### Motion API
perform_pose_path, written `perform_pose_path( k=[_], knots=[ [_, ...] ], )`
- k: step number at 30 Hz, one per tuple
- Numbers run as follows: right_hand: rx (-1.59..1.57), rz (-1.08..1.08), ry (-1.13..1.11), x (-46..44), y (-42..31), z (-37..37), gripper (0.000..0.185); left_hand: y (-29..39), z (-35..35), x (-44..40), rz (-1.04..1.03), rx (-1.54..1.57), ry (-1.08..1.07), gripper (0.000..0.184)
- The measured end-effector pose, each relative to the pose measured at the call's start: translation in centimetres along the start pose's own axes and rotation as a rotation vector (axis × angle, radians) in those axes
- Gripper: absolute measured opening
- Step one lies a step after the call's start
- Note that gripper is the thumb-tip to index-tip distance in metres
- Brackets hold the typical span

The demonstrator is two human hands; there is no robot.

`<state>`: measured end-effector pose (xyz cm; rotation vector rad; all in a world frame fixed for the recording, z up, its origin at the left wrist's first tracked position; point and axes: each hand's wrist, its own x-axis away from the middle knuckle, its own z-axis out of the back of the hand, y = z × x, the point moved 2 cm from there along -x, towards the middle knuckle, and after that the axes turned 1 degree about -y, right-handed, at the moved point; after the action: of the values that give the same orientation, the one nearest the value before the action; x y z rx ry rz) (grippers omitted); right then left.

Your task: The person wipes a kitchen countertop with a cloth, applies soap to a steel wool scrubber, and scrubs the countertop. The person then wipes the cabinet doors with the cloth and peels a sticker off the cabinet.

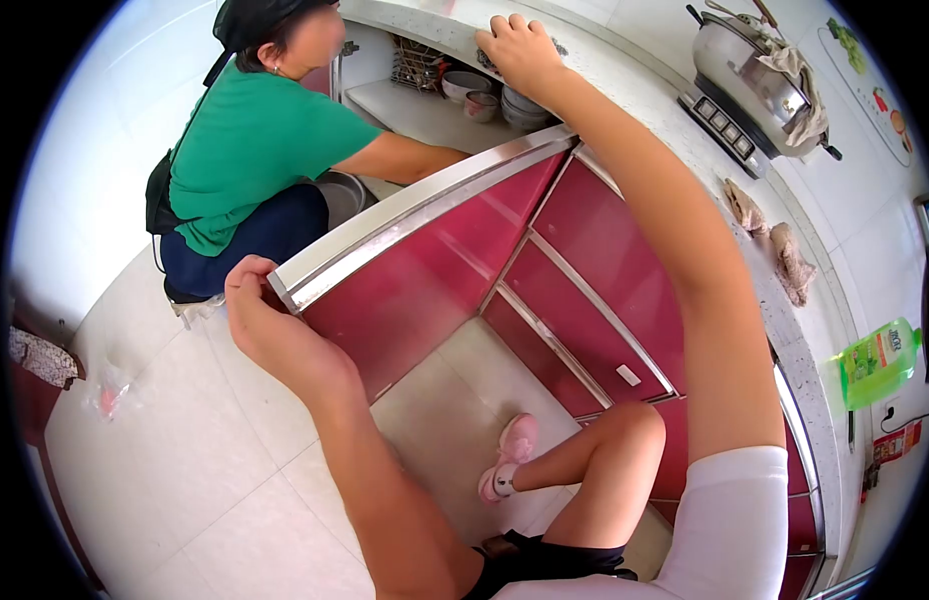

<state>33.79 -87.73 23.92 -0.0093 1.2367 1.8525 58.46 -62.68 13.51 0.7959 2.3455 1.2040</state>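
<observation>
Left hand [253, 290] grips cabinet door [415, 265]; (red) open.

The cabinet door [415, 262] is glossy deep pinkish red, with a silvery metal strip along its top edge. It stands upright and open, jutting out over the pale tiled floor [235, 440], one end beside matching red drawers [560, 312].

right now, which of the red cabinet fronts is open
The cabinet door with the left hand at its outer corner: it stands swung out from the counter, while the red fronts to its right sit flush.
</observation>
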Motion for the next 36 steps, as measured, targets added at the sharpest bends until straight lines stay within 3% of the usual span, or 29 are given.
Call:
perform_pose_path(
  k=[13,25,29,33,36],
  knots=[
    [-0.094,-0.025,-0.005,15.6,3.3,10.1,0.032,-0.2,0.3,0.3,0.082,0.071,0.108,0.023],
    [0.123,0.004,0.133,4.7,0.0,2.0,0.022,-0.5,0.3,0.4,-0.019,-0.008,0.07,0.021],
    [0.157,0.017,0.157,0.7,-0.9,-0.6,0.024,0.1,0.0,0.8,0.038,0.0,0.05,0.022],
    [0.144,0.022,0.042,1.4,-0.9,0.7,0.027,-0.4,0.7,0.2,0.037,-0.008,0.01,0.022],
    [0.115,0.047,0.103,3.6,0.0,1.5,0.028,-1.0,0.9,-0.3,0.097,0.124,-0.018,0.024]
  ],
)
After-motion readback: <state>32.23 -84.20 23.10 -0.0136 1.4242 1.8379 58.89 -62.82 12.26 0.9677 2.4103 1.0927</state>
